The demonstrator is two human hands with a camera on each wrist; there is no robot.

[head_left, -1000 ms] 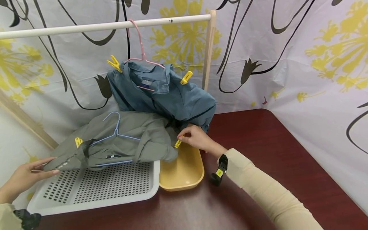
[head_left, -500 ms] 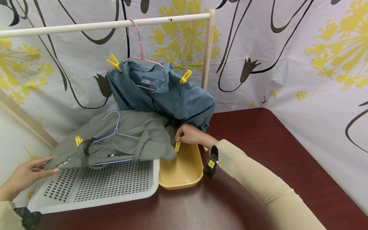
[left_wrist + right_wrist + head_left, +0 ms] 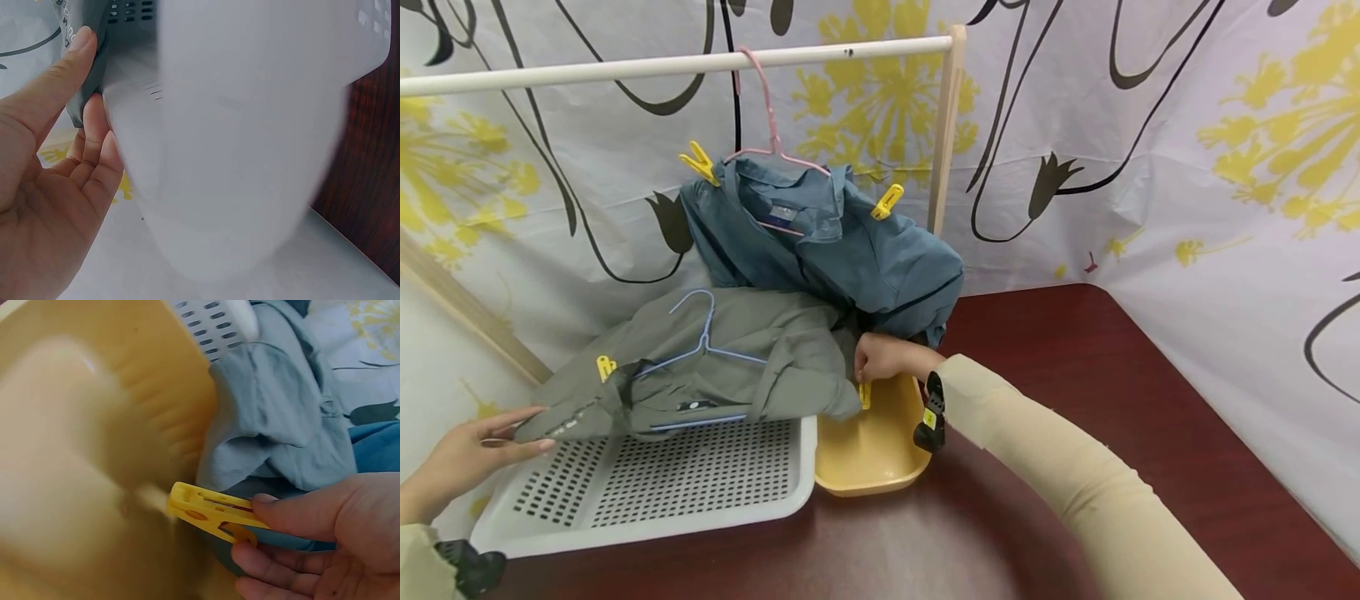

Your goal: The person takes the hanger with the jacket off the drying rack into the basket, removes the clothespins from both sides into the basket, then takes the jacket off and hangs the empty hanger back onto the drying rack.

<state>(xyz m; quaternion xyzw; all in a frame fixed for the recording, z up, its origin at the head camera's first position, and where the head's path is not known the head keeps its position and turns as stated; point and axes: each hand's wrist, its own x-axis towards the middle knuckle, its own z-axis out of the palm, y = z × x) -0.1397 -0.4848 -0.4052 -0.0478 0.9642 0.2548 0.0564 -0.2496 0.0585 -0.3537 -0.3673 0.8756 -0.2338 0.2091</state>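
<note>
My right hand point(image 3: 891, 357) pinches a yellow clothespin point(image 3: 209, 509) between thumb and fingers, above the yellow tub point(image 3: 876, 458) and beside the right end of a grey shirt point(image 3: 808, 367). At the far left, my left hand point(image 3: 463, 462) holds the shirt's left end between thumb and fingers, over the basket's edge. The shirt lies spread across a white perforated basket point(image 3: 692, 525), with a blue hanger point(image 3: 705, 340) in its neck. Another yellow clothespin point(image 3: 605, 367) sits on the shirt's left shoulder. In the right wrist view, the held clothespin is apart from the cloth.
Behind, a blue shirt point(image 3: 880, 267) hangs on a pink hanger point(image 3: 772, 137) from a white rail point(image 3: 625, 71), with yellow clothespins at both shoulders. A wooden post point(image 3: 947, 133) supports the rail's right end. The dark red table point(image 3: 1060, 375) extends right, bounded by a patterned sheet point(image 3: 1150, 183).
My right hand has shifted slightly left and down, and the clothespin it holds now points nearly straight down. The left hand stays in place on the grey shirt.
</note>
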